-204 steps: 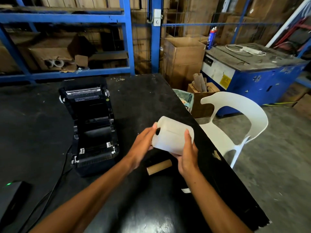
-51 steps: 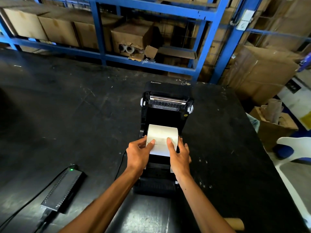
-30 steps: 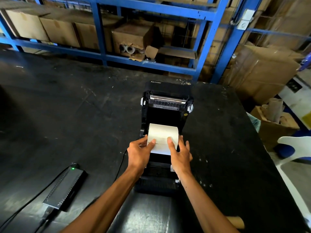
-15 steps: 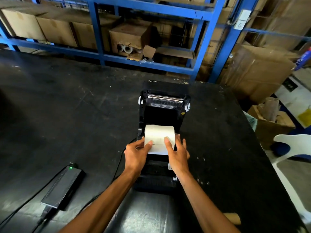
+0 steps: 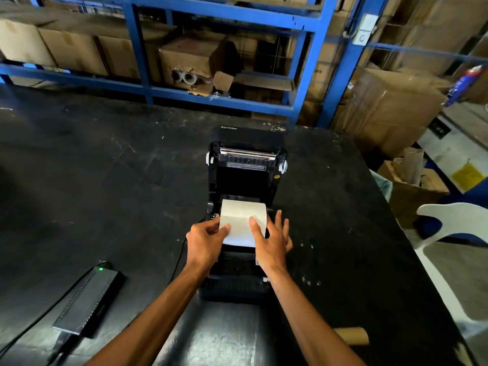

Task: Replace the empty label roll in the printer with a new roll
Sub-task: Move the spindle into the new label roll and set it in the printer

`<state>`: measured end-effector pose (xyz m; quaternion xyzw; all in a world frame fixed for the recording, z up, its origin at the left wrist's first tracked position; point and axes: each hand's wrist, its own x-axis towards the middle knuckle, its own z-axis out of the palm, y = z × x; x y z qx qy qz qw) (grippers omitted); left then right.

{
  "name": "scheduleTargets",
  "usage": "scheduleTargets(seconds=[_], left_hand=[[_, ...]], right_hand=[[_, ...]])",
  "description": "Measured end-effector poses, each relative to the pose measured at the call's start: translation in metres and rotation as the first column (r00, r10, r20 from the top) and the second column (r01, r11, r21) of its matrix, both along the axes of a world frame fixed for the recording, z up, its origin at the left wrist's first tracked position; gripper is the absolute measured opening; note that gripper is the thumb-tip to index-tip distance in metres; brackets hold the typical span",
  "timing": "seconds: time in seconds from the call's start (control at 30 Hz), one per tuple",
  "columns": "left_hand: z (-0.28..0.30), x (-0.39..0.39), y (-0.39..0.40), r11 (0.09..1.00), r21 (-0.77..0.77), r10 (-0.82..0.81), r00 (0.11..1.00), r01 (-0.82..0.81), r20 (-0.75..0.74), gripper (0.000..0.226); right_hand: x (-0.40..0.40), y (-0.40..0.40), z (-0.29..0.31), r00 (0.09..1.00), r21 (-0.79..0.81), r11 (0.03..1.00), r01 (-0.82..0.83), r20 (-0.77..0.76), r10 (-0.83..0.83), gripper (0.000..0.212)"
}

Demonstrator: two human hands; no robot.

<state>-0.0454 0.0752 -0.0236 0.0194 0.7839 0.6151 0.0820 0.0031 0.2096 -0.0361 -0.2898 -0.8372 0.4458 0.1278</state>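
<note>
The black label printer (image 5: 245, 180) stands on the dark table (image 5: 105, 180) with its lid tipped open toward the back. A new white label roll (image 5: 241, 216) lies in its bay, with a strip of paper pulled forward over the front. My left hand (image 5: 204, 243) pinches the left edge of that strip. My right hand (image 5: 272, 241) rests on the strip's right side with the thumb pressing the paper and the fingers spread. The empty brown cardboard core (image 5: 352, 335) lies on the table near my right forearm.
A black power adapter (image 5: 88, 302) with a green light lies at the front left, its cable running toward the printer. A white plastic chair (image 5: 456, 233) stands past the table's right edge. Blue shelving (image 5: 211, 99) with cardboard boxes lines the back.
The roll went from held in both hands over the table into the printer bay. In the last second both hands shifted slightly on the paper strip; my right fingers have spread.
</note>
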Motion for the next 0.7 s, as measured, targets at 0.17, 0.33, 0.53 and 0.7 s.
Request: scheduleTargets(seconds=[0.17,0.33,0.53,0.7], left_hand=[[0.01,-0.013,0.001,0.978,-0.208,-0.012,0.997,-0.003,-0.071,0.045],[0.016,-0.012,0.005,0.936,-0.35,-0.014,0.993,-0.028,-0.116,0.047],[0.007,-0.01,0.001,0.931,-0.365,-0.043,0.987,-0.017,-0.156,0.046],[-0.002,-0.01,-0.007,0.927,-0.374,-0.105,0.977,0.03,-0.183,0.044]], right_hand=[[0.002,0.002,-0.002,1.0,-0.002,1.0,0.015,0.016,-0.015,0.055],[0.008,0.006,0.004,0.999,0.032,0.999,0.02,0.036,-0.021,0.055],[0.013,0.012,0.015,0.998,0.113,0.993,0.034,-0.047,-0.029,0.047],[0.016,0.012,0.019,0.989,-0.019,0.997,0.072,-0.129,-0.074,0.023]])
